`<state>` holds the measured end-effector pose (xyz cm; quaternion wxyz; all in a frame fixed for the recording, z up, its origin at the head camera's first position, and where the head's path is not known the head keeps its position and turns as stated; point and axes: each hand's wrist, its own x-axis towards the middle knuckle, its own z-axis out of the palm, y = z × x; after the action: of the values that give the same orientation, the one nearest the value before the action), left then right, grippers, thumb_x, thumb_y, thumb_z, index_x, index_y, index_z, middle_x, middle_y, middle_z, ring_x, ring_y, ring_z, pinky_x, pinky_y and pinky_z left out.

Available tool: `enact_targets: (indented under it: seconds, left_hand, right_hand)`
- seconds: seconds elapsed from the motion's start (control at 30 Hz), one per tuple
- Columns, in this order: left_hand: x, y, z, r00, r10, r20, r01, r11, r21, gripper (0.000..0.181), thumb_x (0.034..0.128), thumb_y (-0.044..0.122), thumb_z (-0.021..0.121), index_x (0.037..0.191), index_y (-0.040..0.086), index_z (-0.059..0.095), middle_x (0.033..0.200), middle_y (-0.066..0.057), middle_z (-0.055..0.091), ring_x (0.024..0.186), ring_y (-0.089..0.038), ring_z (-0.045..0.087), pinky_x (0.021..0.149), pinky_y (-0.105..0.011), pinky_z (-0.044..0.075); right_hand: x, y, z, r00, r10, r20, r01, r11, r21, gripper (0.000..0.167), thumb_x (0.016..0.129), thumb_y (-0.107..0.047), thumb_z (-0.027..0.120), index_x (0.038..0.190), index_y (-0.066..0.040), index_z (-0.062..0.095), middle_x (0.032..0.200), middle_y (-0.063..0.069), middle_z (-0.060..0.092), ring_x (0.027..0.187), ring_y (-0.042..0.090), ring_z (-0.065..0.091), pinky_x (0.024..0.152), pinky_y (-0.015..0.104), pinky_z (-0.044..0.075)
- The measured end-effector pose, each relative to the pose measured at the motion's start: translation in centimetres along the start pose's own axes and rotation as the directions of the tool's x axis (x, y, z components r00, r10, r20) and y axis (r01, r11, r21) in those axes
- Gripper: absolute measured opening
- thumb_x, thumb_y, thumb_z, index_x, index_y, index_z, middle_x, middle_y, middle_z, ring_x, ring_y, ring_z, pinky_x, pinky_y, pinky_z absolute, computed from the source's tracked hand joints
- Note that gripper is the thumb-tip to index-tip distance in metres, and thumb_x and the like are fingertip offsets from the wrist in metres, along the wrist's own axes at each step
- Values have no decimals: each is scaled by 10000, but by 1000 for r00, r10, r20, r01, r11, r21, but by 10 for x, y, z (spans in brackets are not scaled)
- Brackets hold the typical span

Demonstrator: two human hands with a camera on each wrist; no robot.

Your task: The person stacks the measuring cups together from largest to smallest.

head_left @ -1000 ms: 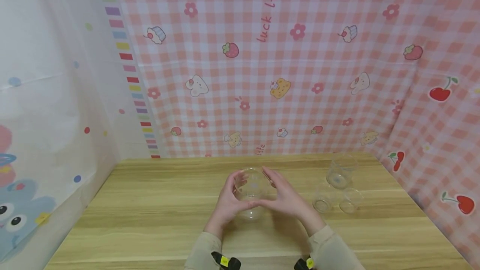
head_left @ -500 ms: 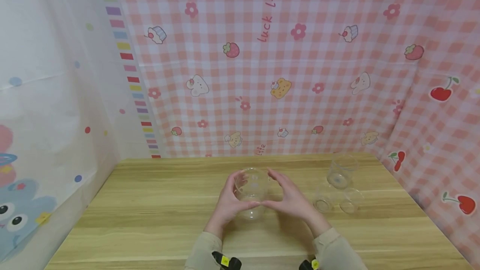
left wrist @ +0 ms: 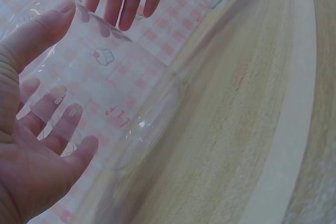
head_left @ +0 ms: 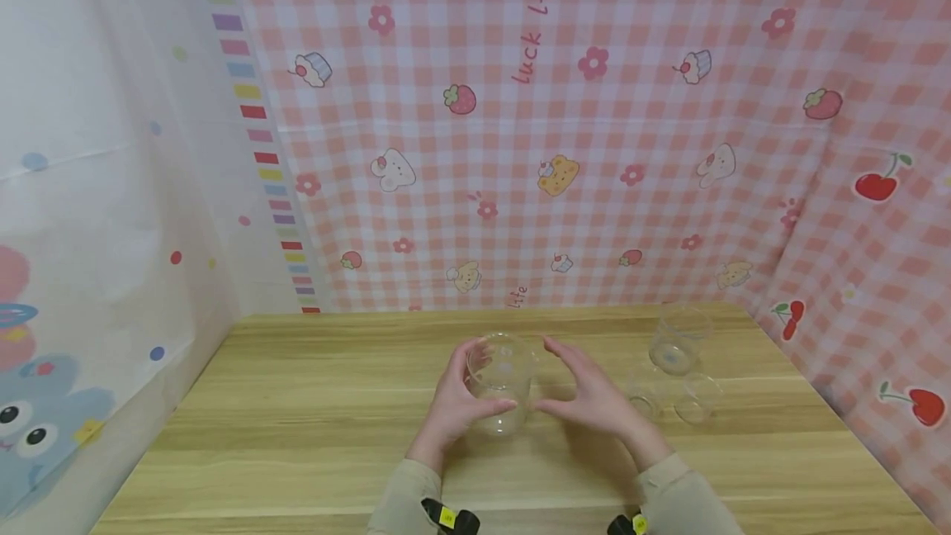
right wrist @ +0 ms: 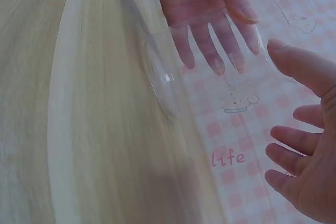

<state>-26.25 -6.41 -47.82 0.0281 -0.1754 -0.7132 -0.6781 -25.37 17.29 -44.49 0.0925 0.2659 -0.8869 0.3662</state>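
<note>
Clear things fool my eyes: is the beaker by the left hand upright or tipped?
Upright: the head view shows the clear graduated beaker with its rim above its base on the wooden table.

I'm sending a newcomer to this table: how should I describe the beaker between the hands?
Find the wooden table before the pink checked cloth, then look between the left hand and the right hand. There stands a clear, upright beaker with white markings. Unlike the three clear vessels grouped farther right, it stands apart.
</note>
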Motion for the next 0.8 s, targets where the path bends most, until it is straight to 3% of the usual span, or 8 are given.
enact_targets:
  seconds: [0.27,0.8]
  left_hand:
    - [0,1,0,1000,2,1,-2,1000,7,935,666,45,909,1443,91,391,1436,-135,496,1333,-344,440,1136,-512,305]
    - [0,-1,0,1000,-1,4,0,1000,22,919,671,50,908,1434,94,397,1429,-126,500,1331,-323,447,1141,-490,304]
  right_hand:
    - [-4,-2,-14,1000,-14,-2,14,1000,-23,850,772,-187,857,1462,23,408,1415,255,487,1288,488,432,1026,662,364]
    - [-4,6,-50,998,-68,14,70,988,-138,824,772,-234,859,1442,12,448,1382,245,519,1261,459,470,1019,629,392]
